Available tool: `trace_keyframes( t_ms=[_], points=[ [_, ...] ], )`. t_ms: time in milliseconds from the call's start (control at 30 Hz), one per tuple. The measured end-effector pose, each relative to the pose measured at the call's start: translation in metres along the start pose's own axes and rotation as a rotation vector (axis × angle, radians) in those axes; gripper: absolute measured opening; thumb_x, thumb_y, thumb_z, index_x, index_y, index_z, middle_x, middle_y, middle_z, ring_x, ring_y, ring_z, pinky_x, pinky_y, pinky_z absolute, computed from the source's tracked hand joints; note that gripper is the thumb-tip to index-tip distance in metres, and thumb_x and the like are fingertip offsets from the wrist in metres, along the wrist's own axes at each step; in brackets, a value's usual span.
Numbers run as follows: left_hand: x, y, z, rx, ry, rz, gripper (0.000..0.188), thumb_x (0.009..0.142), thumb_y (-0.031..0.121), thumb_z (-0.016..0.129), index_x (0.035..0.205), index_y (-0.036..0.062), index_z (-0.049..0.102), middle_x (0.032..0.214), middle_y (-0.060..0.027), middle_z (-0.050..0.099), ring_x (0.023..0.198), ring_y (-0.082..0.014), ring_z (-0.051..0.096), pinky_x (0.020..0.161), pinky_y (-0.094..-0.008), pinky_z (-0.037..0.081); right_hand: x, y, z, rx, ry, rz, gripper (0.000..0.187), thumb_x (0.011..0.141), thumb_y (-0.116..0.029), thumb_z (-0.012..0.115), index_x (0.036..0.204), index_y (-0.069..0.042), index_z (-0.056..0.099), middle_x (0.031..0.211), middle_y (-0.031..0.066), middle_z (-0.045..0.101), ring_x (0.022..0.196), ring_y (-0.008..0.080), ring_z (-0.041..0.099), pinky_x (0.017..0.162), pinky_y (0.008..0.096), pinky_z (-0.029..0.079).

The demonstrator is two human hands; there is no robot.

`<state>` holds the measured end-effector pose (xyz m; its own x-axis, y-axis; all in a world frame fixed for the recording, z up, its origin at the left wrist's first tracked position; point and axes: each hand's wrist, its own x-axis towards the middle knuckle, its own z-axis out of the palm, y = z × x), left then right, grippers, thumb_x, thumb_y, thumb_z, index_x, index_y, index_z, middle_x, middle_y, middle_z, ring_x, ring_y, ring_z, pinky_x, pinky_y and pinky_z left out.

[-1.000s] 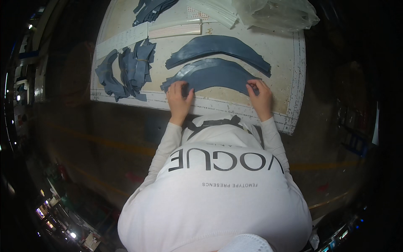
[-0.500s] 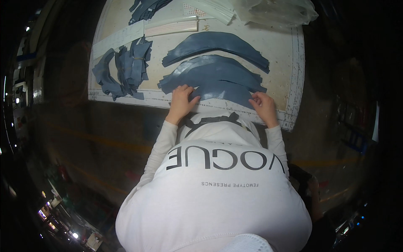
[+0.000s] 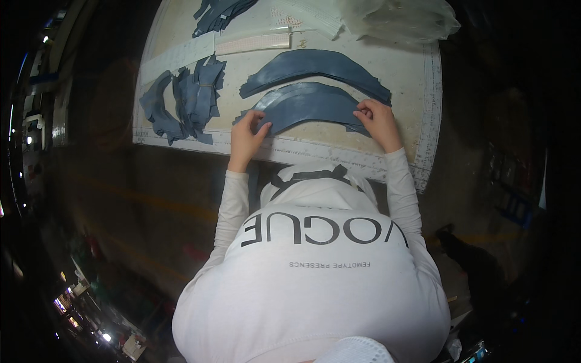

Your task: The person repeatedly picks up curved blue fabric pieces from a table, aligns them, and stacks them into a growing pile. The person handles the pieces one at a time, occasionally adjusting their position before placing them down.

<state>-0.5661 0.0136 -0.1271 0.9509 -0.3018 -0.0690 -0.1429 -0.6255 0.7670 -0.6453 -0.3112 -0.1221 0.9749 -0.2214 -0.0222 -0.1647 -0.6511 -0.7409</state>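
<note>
Two stacks of curved blue-grey sheet pieces, like cut leather or coated cloth, lie one behind the other on the table. My hands are at the two ends of the nearer stack. My left hand [image 3: 247, 134] pinches the left end of the top curved piece [image 3: 311, 113], thumb on the near side. At its right end, my right hand [image 3: 379, 121] has thumb and fingers closed on the edge. This piece lies over the others, with edges of lower ones showing beyond it. The farther curved stack [image 3: 315, 63] is untouched by either hand.
Bundled blue-grey pieces [image 3: 203, 91] lie at the left, some tied with a band. Behind them run a white strip [image 3: 178, 60] and a clear-wrapped strip [image 3: 254, 42]. A crumpled plastic bag [image 3: 402, 21] sits at the far right. The table's near edge [image 3: 290, 152] is close to my body.
Both hands have moved away from my body, carrying the curved piece from near the table edge onto the nearer stack. My hands are slightly farther apart.
</note>
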Motion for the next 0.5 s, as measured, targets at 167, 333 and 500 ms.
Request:
trace_keyframes(
  t_ms=[167,333,500],
  points=[
    [0.008,-0.005,0.019,0.158,0.125,0.196,0.035,0.071,0.013,0.08,0.1,0.006,0.061,0.085,-0.0071,0.059,0.078,-0.0228,0.056,0.07,-0.0328,0.046,0.001,0.008,0.008,-0.059,0.042,-0.071,0.033,0.073,-0.007,0.077,0.103,-0.005,0.065,0.083,0.0064,0.058,0.069,0.0162,0.052,0.064,0.028,0.046],
    [0.001,-0.006,0.03,0.241,0.127,0.131,0.032,0.069,0.015,0.078,0.095,0.0086,0.061,0.099,-0.0106,0.058,0.094,-0.0324,0.056,0.079,-0.0413,0.044,0.0,0.017,0.017,-0.05,0.086,-0.11,0.034,0.069,-0.009,0.08,0.099,-0.007,0.064,0.086,0.0066,0.056,0.075,0.0212,0.055,0.068,0.0321,0.047],
    [0.001,0.005,0.018,0.124,-0.018,0.027,0.026,0.075,0.017,0.077,0.09,0.0035,0.06,0.085,-0.0119,0.064,0.078,-0.0277,0.061,0.071,-0.0333,0.047,-0.002,0.018,0.01,-0.131,0.153,-0.131,0.024,0.068,-0.011,0.082,0.084,-0.006,0.064,0.084,0.0071,0.057,0.078,0.0244,0.057,0.07,0.0359,0.048]
  ],
)
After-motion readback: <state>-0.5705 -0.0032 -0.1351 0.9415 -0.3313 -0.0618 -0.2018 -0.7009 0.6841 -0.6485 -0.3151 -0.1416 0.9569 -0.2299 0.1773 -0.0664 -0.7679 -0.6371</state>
